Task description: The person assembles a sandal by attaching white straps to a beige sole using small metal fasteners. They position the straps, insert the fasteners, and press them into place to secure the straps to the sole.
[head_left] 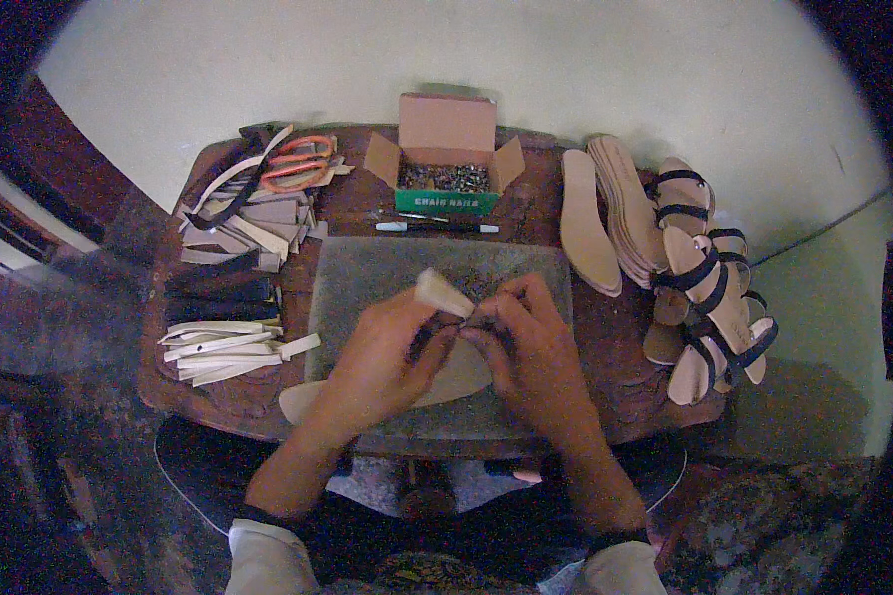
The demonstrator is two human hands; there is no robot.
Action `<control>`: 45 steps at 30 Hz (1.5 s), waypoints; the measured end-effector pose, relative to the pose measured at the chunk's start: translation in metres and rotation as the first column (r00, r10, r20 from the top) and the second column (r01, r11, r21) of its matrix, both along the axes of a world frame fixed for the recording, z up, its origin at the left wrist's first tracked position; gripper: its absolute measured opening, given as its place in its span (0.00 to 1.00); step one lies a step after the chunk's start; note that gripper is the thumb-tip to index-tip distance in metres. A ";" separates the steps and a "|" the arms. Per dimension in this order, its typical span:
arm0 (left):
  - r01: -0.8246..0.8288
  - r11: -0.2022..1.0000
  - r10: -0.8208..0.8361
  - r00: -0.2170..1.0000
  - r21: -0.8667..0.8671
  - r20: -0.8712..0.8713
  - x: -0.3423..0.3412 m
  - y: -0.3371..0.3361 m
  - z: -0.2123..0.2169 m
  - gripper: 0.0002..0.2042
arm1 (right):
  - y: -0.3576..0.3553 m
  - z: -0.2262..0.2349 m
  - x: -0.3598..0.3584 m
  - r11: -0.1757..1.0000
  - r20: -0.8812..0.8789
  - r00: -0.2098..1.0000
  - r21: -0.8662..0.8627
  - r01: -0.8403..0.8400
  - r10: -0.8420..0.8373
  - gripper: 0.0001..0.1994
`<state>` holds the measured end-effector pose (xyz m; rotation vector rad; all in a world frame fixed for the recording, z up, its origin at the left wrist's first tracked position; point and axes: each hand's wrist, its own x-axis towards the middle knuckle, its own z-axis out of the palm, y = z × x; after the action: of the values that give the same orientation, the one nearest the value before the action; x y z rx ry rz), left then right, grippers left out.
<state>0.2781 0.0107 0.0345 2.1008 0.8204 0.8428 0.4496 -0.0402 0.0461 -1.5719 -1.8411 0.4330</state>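
Note:
Over the middle of the table, my left hand (379, 349) is closed on a short, wide cream strap (441, 294), whose folded end sticks up between the fingers. My right hand (534, 349) meets it at the fingertips, pinching the strap's other end; the exact spot is partly hidden by the fingers. Below both hands a tan shoe insole (454, 379) lies across the dark grey mat (352, 273), its narrower end poking out past my left wrist.
Behind the mat are a pen (437, 228) and an open green box (446, 201) of small nails. Orange-handled scissors (296, 164) rest on grey strips at left, with black strips (218, 299) and cream strips (223, 352) nearer. Stacked insoles (627, 208) and strappy sandals (709, 283) crowd the right.

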 end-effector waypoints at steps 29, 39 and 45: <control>-0.224 0.975 0.223 0.975 -0.013 -0.010 -0.007 0.008 -0.008 0.05 | 0.012 0.004 0.006 0.982 -0.344 0.939 -0.166 -0.088 0.026 0.07; -0.208 0.937 0.180 0.976 -0.281 -0.122 -0.016 0.025 0.007 0.08 | 0.054 0.007 0.016 0.998 -0.320 0.947 -0.039 -0.054 0.039 0.05; -0.185 0.929 0.163 0.982 -0.321 -0.092 -0.024 0.028 -0.006 0.10 | 0.125 0.000 0.015 0.999 -0.189 0.981 0.016 -0.036 0.039 0.05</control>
<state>0.2543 0.0388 0.0286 1.7859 1.1137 0.6773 0.4650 0.0847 0.0456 -1.4374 -1.7267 0.5668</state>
